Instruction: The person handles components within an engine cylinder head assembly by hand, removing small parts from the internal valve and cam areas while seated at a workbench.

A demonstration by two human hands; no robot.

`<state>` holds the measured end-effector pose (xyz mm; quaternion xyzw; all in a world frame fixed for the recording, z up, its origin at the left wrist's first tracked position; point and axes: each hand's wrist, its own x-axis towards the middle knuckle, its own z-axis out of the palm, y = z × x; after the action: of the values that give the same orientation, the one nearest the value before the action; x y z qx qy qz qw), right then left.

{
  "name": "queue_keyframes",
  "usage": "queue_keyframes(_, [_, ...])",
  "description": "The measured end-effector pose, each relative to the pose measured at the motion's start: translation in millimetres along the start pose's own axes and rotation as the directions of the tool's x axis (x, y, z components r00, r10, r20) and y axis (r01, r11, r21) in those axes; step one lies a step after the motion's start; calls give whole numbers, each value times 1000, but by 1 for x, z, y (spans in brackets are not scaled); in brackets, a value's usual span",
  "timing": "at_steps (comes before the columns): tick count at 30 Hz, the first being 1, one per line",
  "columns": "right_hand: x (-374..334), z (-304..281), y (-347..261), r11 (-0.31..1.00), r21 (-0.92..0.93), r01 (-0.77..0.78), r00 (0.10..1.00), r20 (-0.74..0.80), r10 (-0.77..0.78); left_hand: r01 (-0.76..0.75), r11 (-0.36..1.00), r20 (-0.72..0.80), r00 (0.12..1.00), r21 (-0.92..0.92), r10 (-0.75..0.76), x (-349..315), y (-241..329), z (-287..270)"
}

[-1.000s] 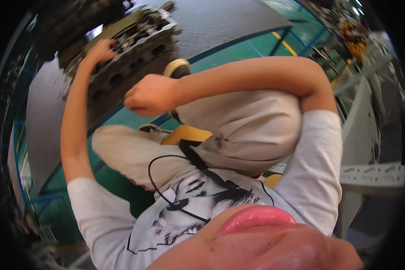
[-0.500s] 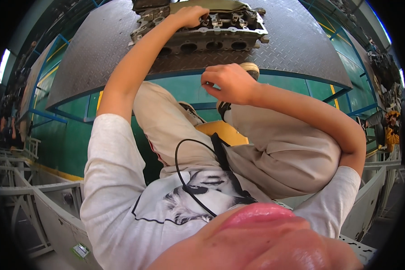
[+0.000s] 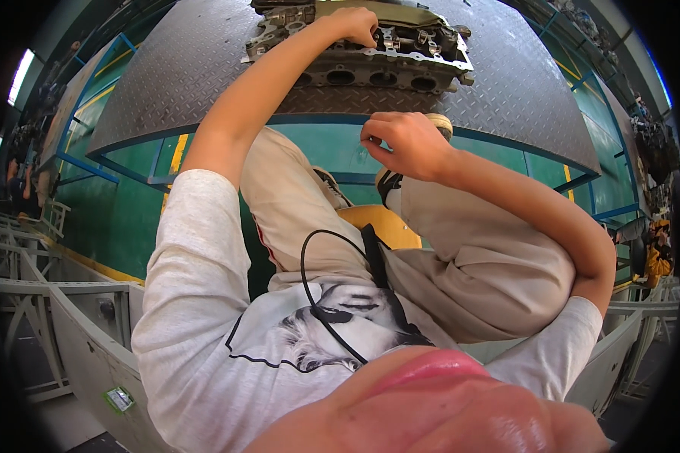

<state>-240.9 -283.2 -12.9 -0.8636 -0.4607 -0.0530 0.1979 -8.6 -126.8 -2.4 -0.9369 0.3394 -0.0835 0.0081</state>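
A grey metal engine cylinder head (image 3: 404,66) lies on the diamond-plate tabletop (image 3: 181,83), a row of round ports along its near side. My left hand (image 3: 355,29) reaches over it, fingers bent down among the parts in its open top. The fingertips are partly hidden, and what they grip cannot be made out. Closer to me, just off the table's front edge, my right hand (image 3: 412,143) hangs over my knee. Its fingers are curled together, thumb below, with a tiny dark bit at the tips, too small to name.
An olive-brown flat piece (image 3: 389,13) lies behind the cylinder head. The table stands on a blue frame over a green floor (image 3: 98,226) with yellow lines. A yellow object (image 3: 385,226) sits between my legs. Grey metal frames (image 3: 91,347) stand at both sides.
The whole view has shifted, so the table and both hands sit a little further right in the picture. My left hand stays at the cylinder head and my right hand stays curled.
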Motion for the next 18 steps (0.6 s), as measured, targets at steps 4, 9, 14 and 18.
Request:
queue_keyframes(4, [0,1,3,1000,0,-7,1000,1,7,42,999,21,999,-14,-42,3,4,-1])
queue_keyframes(9, [4,4,3,999,-12,43,999,-24,-43,65,997,28,998,-50,-63,8,-7,7])
queue_keyframes(14, [2,-3,-3,1000,22,7,999,-51,-6,91,994,97,992,-55,-86,18,4,6])
queue_keyframes(18, [8,-4,-18,998,38,-47,999,3,47,104,995,102,989,9,-104,12,3,3])
